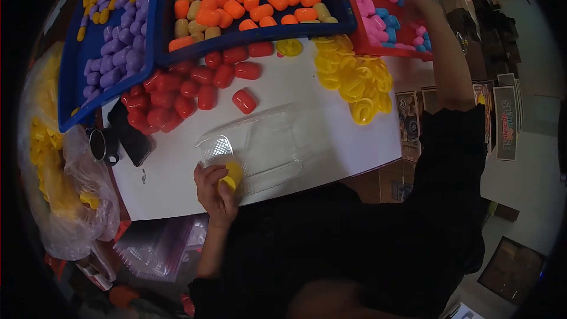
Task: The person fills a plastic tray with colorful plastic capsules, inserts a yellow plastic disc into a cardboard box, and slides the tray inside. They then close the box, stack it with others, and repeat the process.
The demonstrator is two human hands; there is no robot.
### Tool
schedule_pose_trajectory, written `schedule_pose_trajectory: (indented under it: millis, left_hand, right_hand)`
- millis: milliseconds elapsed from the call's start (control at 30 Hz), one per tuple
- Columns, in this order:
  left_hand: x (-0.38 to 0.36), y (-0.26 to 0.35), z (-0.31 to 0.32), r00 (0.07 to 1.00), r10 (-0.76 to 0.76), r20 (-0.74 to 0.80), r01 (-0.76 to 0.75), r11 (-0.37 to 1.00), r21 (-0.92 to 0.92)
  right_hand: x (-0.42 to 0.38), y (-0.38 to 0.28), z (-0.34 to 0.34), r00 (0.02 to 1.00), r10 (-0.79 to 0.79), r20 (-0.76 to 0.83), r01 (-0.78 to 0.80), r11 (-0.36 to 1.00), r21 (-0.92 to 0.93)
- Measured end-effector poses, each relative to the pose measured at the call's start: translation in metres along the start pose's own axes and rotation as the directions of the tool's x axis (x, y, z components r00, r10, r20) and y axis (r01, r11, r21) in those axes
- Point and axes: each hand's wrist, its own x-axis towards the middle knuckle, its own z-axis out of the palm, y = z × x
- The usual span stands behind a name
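At the near edge of the table, my left hand (pixel 214 194) is closed around a yellow plastic piece (pixel 233 176), partly covered by the fingers. Beside it lies a clear plastic clamshell pack (pixel 269 147), its left end close to the fingers. My right hand (pixel 420 10) reaches far forward over the red tray (pixel 393 51), among pink capsules (pixel 378 22) and blue capsules (pixel 391 22). Its fingers are too dim to make out. Red capsules (pixel 162 99) are heaped on the white table, with a single red capsule (pixel 244 101) nearer the pack.
A blue tray (pixel 254 35) holds orange and tan capsules; another blue tray (pixel 66 97) holds purple and yellow ones. Yellow discs (pixel 354 80) are piled at the right. A black phone (pixel 131 136) and dark mug (pixel 98 143) stand left, near a plastic bag (pixel 88 159).
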Motion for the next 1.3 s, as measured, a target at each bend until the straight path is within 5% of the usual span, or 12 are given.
schedule_pose_trajectory:
  millis: [300, 400, 533, 633, 700, 767, 833, 933, 1067, 1167, 1233, 1300]
  left_hand:
    - [0.003, 0.000, -0.006, 0.997, 0.071, -0.015, -0.071, 0.997, 0.034]
    - [0.004, 0.000, -0.003, 0.996, 0.083, -0.042, -0.081, 0.996, 0.030]
    - [0.002, -0.001, -0.003, 0.994, 0.081, -0.071, -0.079, 0.996, 0.041]
    - [0.001, -0.001, -0.003, 0.995, 0.066, -0.074, -0.062, 0.997, 0.049]
    - [0.003, -0.003, -0.002, 0.994, 0.084, -0.071, -0.083, 0.996, 0.017]
    - [0.005, -0.005, 0.000, 0.993, 0.077, -0.087, -0.074, 0.997, 0.030]
    - [0.010, -0.007, 0.001, 0.992, 0.093, -0.091, -0.093, 0.996, 0.011]
    - [0.013, -0.004, -0.001, 0.990, 0.110, -0.083, -0.105, 0.992, 0.071]
    - [0.010, -0.002, -0.001, 0.988, 0.103, -0.118, -0.088, 0.988, 0.127]
    - [0.011, -0.001, -0.001, 0.985, 0.091, -0.147, -0.066, 0.984, 0.167]
    - [0.009, -0.001, -0.001, 0.992, 0.081, -0.099, -0.063, 0.983, 0.174]
    - [0.012, 0.004, -0.006, 0.998, 0.055, -0.027, -0.049, 0.982, 0.181]
  right_hand:
    - [0.038, -0.026, 0.059, 0.987, -0.024, -0.157, 0.086, 0.910, 0.405]
    - [0.073, -0.024, 0.084, 0.922, 0.083, -0.378, 0.114, 0.875, 0.470]
    - [0.040, -0.040, 0.060, 0.928, 0.256, -0.271, -0.060, 0.820, 0.569]
    - [-0.016, -0.057, 0.000, 0.763, 0.497, -0.413, -0.119, 0.737, 0.666]
    - [-0.056, -0.080, -0.022, 0.418, 0.438, -0.795, 0.370, 0.718, 0.590]
    - [-0.125, -0.142, -0.050, 0.594, 0.141, -0.792, 0.761, 0.220, 0.610]
    - [-0.172, -0.217, -0.050, 0.309, -0.342, -0.887, 0.947, 0.194, 0.255]
    - [-0.203, -0.300, -0.040, 0.264, -0.679, -0.685, 0.959, 0.259, 0.113]
    - [-0.186, -0.318, -0.031, 0.236, -0.594, -0.769, 0.934, 0.356, 0.012]
    - [-0.179, -0.303, -0.025, 0.260, -0.651, -0.713, 0.959, 0.086, 0.270]
    - [-0.182, -0.287, -0.031, 0.306, -0.777, -0.551, 0.696, -0.212, 0.686]
    - [-0.184, -0.289, -0.035, 0.359, -0.796, -0.486, 0.658, -0.154, 0.737]
